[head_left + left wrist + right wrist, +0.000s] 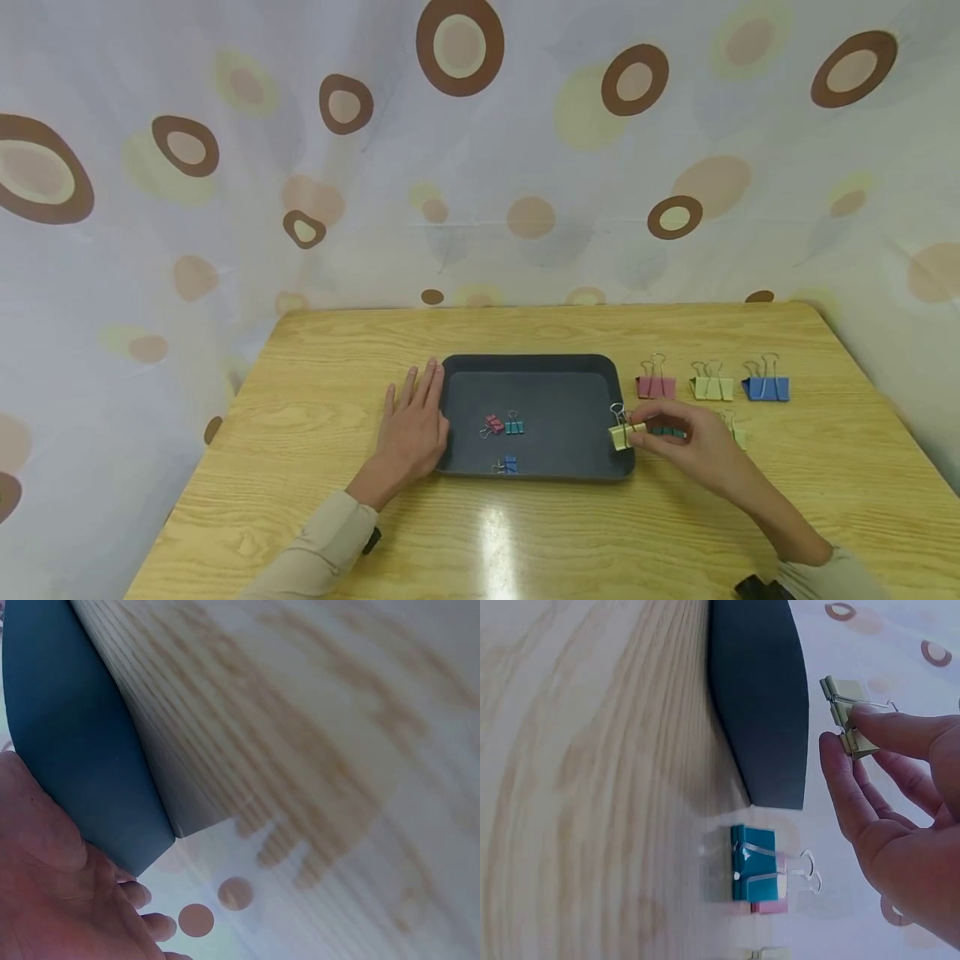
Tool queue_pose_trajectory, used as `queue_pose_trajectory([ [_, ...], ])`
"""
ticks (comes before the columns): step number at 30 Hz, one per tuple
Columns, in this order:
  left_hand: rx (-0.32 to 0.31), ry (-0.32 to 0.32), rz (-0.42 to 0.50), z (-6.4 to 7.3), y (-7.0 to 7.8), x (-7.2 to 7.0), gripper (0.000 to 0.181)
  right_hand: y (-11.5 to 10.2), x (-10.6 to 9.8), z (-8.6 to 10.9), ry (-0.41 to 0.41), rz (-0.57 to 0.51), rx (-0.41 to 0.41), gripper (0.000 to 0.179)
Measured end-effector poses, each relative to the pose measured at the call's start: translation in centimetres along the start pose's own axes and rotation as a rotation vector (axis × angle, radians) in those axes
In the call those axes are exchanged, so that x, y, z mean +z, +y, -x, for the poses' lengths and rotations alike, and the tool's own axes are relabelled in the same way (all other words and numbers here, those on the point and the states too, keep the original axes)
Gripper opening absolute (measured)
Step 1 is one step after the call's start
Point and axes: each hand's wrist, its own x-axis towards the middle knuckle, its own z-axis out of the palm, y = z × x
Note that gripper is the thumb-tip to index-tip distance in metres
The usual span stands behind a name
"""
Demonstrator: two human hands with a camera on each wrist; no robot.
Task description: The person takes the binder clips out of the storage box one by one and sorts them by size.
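Observation:
My right hand (693,442) pinches a pale yellow binder clip (621,437) between thumb and fingers, over the right rim of a dark grey tray (555,392). In the right wrist view the same yellow clip (844,716) is held above the tray's side wall (761,705). My left hand (412,429) lies with fingers straight against the tray's left edge; in the left wrist view its palm (67,885) touches the tray wall (82,735). Inside the tray are a small pink clip (494,424), a small teal clip (514,427) and a small blue clip (511,465).
Right of the tray stand larger binder clips: pink (656,387), pale yellow (712,388) and blue (767,388). Nearer, a teal clip (756,862) and another yellow clip (739,437) are partly hidden behind the right hand. A patterned cloth (480,183) hangs behind the wooden table (360,333).

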Motion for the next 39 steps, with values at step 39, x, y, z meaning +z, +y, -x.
queue_pose_trajectory([
  [39,-0.008,-0.024,0.012,0.1,-0.1,-0.1,0.064,6.2,-11.0,6.1,0.209,0.244,0.233,0.025],
])
